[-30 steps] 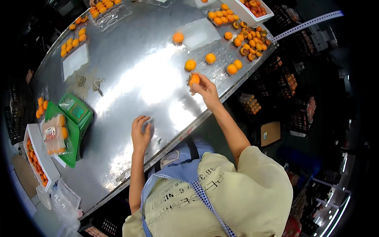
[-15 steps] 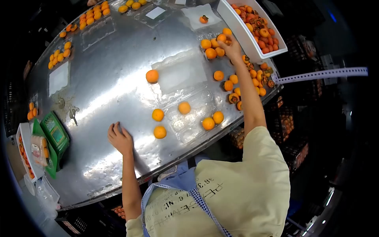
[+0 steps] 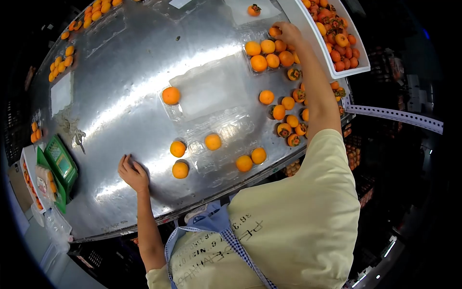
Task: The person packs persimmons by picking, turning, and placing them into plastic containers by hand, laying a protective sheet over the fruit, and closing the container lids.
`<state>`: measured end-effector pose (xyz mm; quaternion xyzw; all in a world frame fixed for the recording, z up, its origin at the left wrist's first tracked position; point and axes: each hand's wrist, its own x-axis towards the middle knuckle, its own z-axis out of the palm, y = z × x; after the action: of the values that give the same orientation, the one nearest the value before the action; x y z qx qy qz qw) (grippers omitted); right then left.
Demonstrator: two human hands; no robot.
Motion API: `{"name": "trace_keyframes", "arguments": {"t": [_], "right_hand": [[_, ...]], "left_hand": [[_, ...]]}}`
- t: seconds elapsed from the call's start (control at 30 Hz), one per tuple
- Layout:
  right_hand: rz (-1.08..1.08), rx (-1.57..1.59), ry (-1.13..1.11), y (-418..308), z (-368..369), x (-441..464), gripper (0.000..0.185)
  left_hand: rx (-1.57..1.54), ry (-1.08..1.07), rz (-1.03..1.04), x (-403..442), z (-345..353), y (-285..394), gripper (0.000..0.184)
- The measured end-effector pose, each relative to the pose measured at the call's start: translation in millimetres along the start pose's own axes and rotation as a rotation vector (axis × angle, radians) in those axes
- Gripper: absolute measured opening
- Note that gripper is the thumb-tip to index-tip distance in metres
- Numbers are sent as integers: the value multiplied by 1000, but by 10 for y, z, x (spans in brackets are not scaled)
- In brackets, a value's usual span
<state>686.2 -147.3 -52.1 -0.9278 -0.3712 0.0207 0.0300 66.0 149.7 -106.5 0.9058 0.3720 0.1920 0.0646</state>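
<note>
My right hand [image 3: 289,34] grips an orange persimmon [image 3: 275,31] at the far edge of a clear plastic tray [image 3: 246,57] packed with several persimmons. My left hand [image 3: 133,174] lies on the metal table, fingers somewhat apart and nothing in it. Nearest to it are two loose persimmons [image 3: 179,159]. In the middle, one persimmon [image 3: 171,96] sits at the left end of a clear tray with a pale liner [image 3: 208,86]. Another persimmon [image 3: 212,141] rests on the clear plastic lid [image 3: 224,149] toward me, and a pair [image 3: 251,160] sits at its right.
A white foam box [image 3: 332,67] full of persimmons stands at the right. Loose persimmons [image 3: 288,120] crowd the table below it. At left are a green container [image 3: 63,164], keys [image 3: 79,143] and a white sheet [image 3: 61,98]. More fruit groups line the far edge.
My right hand has moved from over the packed tray to its far edge, with a persimmon in the fingers. My left hand stays on the table. The view has shifted slightly.
</note>
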Motion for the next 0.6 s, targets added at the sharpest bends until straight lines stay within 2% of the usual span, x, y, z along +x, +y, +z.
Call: {"name": "trace_keyframes", "arguments": {"t": [0.1, 0.2, 0.3, 0.4, 0.5, 0.6], "right_hand": [[-90, -138, 25, 46, 90, 84, 39], [-102, -98, -20, 124, 154, 148, 37], [46, 189, -68, 58, 8, 78, 17], [-9, 119, 101, -162, -365, -277, 38], [-8, 333, 186, -593, -802, -906, 35], [-163, 255, 297, -207, -445, -1436, 30]], "left_hand": [[-2, 8, 12, -1, -4, 10, 30], [-19, 3, 0, -9, 11, -6, 30], [-4, -1, 0, -18, 18, -1, 29], [6, 5, 7, -31, 31, -14, 29], [-6, 14, 18, -44, 57, -56, 28], [-18, 12, 26, -48, 73, -72, 28]]}}
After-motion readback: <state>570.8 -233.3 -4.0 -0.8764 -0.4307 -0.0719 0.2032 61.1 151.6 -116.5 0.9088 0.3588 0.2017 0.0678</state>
